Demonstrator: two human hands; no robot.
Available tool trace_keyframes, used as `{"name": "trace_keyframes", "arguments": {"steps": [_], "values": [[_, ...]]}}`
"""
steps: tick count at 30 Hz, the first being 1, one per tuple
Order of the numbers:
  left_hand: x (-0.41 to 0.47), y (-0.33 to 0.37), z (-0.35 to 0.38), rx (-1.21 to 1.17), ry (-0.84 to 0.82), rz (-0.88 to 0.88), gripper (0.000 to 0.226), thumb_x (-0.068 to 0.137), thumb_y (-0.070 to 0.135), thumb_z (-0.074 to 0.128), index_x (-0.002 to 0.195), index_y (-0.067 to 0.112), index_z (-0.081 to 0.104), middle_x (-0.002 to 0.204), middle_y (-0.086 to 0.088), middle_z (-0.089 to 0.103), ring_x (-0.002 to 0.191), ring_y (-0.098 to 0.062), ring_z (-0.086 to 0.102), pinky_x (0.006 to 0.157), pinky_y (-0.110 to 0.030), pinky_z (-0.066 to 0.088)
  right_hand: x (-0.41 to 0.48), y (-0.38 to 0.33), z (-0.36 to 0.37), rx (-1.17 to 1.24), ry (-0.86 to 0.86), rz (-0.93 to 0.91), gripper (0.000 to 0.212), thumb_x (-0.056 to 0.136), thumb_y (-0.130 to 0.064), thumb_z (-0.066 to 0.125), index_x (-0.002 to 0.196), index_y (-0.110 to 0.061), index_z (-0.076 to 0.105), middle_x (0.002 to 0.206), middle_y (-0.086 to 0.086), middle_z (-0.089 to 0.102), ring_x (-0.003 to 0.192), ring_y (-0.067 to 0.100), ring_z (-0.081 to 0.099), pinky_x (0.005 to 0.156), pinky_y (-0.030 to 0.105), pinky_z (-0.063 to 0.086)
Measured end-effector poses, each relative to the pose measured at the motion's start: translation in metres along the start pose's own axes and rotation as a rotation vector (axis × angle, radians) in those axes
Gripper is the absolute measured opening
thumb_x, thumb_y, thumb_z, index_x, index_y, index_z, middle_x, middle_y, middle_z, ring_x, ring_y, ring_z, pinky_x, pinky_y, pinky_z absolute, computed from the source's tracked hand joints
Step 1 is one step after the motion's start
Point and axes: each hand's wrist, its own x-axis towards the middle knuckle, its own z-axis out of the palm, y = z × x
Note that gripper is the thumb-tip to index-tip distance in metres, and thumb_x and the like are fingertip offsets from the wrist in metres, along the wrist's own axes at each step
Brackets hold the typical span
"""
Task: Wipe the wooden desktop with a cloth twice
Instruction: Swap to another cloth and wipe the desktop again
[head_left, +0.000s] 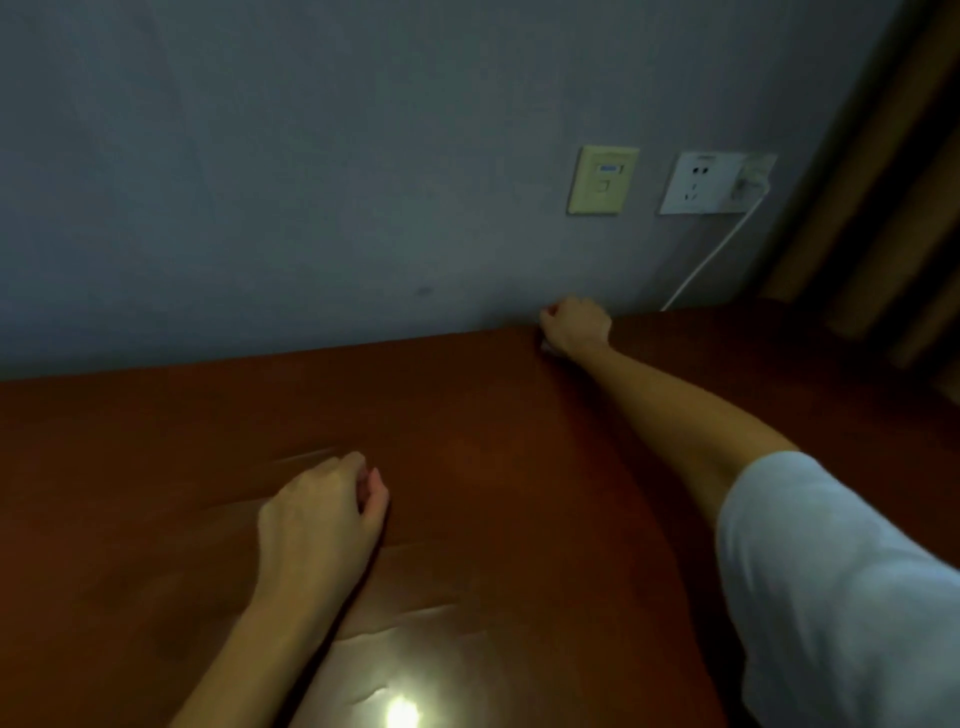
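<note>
A dark reddish-brown wooden desktop (493, 467) fills the lower half of the view, up to a grey wall. My right hand (576, 325) reaches to the desk's far edge by the wall, fingers curled over a small pale cloth (549, 349), of which only a sliver shows under the hand. My left hand (322, 509) rests on the desktop nearer to me, fingers loosely curled, holding nothing.
On the wall above the far edge are a yellowish socket plate (602, 179) and a white power outlet (701, 183) with a plug and white cable (711, 260) running down behind the desk. Curtains (883, 182) hang at the right. A lamp glare (402, 712) shines on the near desktop.
</note>
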Motion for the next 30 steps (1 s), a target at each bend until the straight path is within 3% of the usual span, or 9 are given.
{"name": "trace_keyframes", "arguments": {"steps": [5,8,11,14,18,22,26,30], "values": [[0.000,0.002,-0.004,0.006,-0.010,-0.010,0.025,0.091,0.032,0.051,0.069,0.019,0.049,0.069,0.000,0.058,0.069,-0.026,0.060,0.054,-0.031,0.042,-0.066,-0.081,0.015,0.036,-0.093,-0.267,0.037,0.095,-0.041,0.045,0.104,-0.015,0.069,0.103,0.013,0.069,0.103,0.030,0.063,0.080,0.033,0.048],[-0.002,0.004,-0.006,0.005,-0.003,-0.023,0.025,0.090,0.032,0.051,0.069,0.019,0.050,0.074,-0.002,0.061,0.075,-0.030,0.062,0.055,-0.031,0.036,-0.135,-0.104,0.006,0.068,-0.153,-0.478,0.033,0.094,-0.044,0.045,0.112,-0.028,0.068,0.105,0.007,0.071,0.104,0.028,0.063,0.081,0.032,0.048],[-0.003,0.003,-0.006,0.005,0.008,-0.012,0.025,0.089,0.030,0.052,0.067,0.019,0.049,0.071,-0.003,0.060,0.072,-0.030,0.061,0.054,-0.031,0.038,-0.189,-0.086,-0.010,0.080,-0.206,-0.644,0.026,0.095,-0.044,0.046,0.090,-0.029,0.067,0.106,0.004,0.069,0.098,0.029,0.063,0.071,0.032,0.044],[-0.003,0.000,-0.005,0.006,0.011,0.010,0.027,0.090,0.030,0.051,0.065,0.021,0.049,0.063,0.003,0.054,0.061,-0.022,0.056,0.051,-0.031,0.043,-0.190,-0.030,-0.025,0.033,-0.180,-0.537,0.031,0.095,-0.049,0.043,0.076,-0.030,0.059,0.093,0.005,0.070,0.091,0.028,0.065,0.065,0.029,0.036],[-0.002,0.000,-0.003,0.004,0.017,0.025,0.026,0.090,0.029,0.052,0.066,0.020,0.051,0.061,0.004,0.052,0.057,-0.019,0.054,0.049,-0.029,0.043,-0.139,0.065,-0.041,-0.051,-0.046,-0.123,0.038,0.094,-0.055,0.042,0.103,-0.031,0.070,0.092,0.006,0.072,0.092,0.027,0.067,0.067,0.029,0.042],[-0.001,0.000,-0.002,0.019,0.023,0.026,0.024,0.091,0.029,0.051,0.069,0.019,0.053,0.065,0.003,0.056,0.062,-0.020,0.057,0.049,-0.027,0.036,-0.089,0.084,-0.038,-0.011,0.023,0.084,0.037,0.095,-0.049,0.043,0.106,-0.027,0.070,0.090,0.006,0.071,0.090,0.027,0.066,0.074,0.032,0.048],[-0.001,0.000,-0.003,0.015,0.028,0.029,0.025,0.092,0.029,0.050,0.069,0.019,0.052,0.065,0.003,0.055,0.061,-0.019,0.054,0.049,-0.027,0.035,-0.075,0.028,-0.019,0.015,0.002,0.059,0.036,0.095,-0.043,0.042,0.108,-0.023,0.069,0.099,0.009,0.071,0.097,0.030,0.065,0.079,0.035,0.050],[-0.001,-0.001,-0.002,-0.009,0.019,0.010,0.027,0.091,0.029,0.050,0.066,0.020,0.052,0.063,0.005,0.053,0.059,-0.016,0.053,0.049,-0.028,0.041,-0.135,-0.051,-0.008,0.052,-0.100,-0.211,0.034,0.094,-0.043,0.044,0.110,-0.027,0.069,0.101,0.006,0.072,0.100,0.028,0.065,0.081,0.034,0.050]]}}
